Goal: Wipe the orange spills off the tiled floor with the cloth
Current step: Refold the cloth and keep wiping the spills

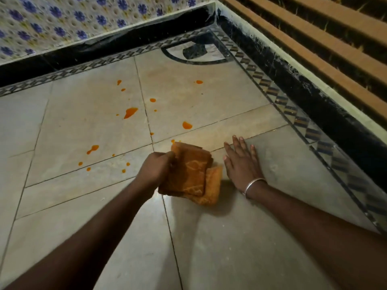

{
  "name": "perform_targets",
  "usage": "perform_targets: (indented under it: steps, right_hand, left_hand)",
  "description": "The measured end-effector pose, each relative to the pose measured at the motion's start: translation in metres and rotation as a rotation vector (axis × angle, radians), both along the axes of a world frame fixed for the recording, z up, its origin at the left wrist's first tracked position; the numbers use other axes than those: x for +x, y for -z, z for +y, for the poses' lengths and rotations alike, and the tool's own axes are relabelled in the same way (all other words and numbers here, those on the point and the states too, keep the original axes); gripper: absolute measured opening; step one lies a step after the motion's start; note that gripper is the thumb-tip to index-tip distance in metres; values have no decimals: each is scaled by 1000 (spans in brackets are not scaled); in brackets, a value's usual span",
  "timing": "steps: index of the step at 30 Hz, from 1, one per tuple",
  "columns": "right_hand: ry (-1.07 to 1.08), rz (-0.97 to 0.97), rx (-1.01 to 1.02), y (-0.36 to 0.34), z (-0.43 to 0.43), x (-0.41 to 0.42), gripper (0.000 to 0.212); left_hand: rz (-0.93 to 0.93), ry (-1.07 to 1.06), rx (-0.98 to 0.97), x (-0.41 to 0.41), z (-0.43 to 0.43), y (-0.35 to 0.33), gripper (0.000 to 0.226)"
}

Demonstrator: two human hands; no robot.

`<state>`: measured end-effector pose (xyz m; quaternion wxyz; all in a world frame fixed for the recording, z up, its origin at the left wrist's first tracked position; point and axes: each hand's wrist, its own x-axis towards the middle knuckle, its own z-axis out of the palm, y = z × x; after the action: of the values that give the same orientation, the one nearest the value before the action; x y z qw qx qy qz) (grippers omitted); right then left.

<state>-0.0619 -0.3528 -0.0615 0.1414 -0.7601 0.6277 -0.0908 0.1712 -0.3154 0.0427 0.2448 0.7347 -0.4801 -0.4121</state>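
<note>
Head view: your left hand (155, 170) grips the folded cloth (188, 176), which seems to rest on the floor (230, 237), while your right hand (243, 164) lies flat beside it, holding nothing. The orange spills (130, 112) lie ahead and leftward of the cloth, nearest drops just past its far edge.

Floral wall tiles (62, 21), black skirting (314, 97), wooden slats (318, 41)

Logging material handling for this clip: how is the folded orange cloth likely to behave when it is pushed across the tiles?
The cloth is probably soft and floppy: its folded layers splay apart beside the left hand gripping it. It looks like thick towelling, so likely light, not slippery. Pushed over the glossy floor, it may bunch or unfold.
</note>
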Motion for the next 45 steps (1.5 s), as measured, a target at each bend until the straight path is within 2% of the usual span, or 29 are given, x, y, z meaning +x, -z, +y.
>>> perform_targets:
  steps: [3,5,7,9,14,19,22,26,31,34,37,41,45]
  right_hand:
    - [-67,79,-20,4,-4,8,67]
    - [-121,137,-26,10,-3,12,69]
    - [-144,180,-32,16,-1,16,68]
    - [-133,195,-48,20,1,18,66]
    - [-134,178,-60,23,1,17,64]
    - [-122,176,-69,25,1,17,65]
    - [-115,172,-63,24,2,18,65]
    - [-125,160,-59,23,1,15,69]
    - [-129,174,-56,25,4,16,70]
    - [-122,171,-57,23,4,16,70]
    - [-117,151,-63,23,4,16,68]
    - [-128,127,-82,26,3,13,64]
    - [-124,113,-82,27,3,13,63]
  left_hand:
    - [-360,14,-112,15,11,37,61]
    - [-481,216,-169,4,23,60,71]
    - [-641,453,-130,-18,35,92,75]
    - [-750,481,-146,-32,34,116,76]
    - [-800,468,-224,-12,-5,119,71]
    - [-736,170,-124,-22,53,124,74]
    - [-750,191,-141,-57,74,129,76]
    - [-794,383,-228,-38,24,129,74]
    - [-782,210,-122,10,16,127,78]
    - [-773,112,-103,-16,58,128,79]
    - [-781,153,-148,-56,81,129,79]
    - [-806,364,-264,-38,30,127,75]
    - [-799,218,-135,8,7,120,71]
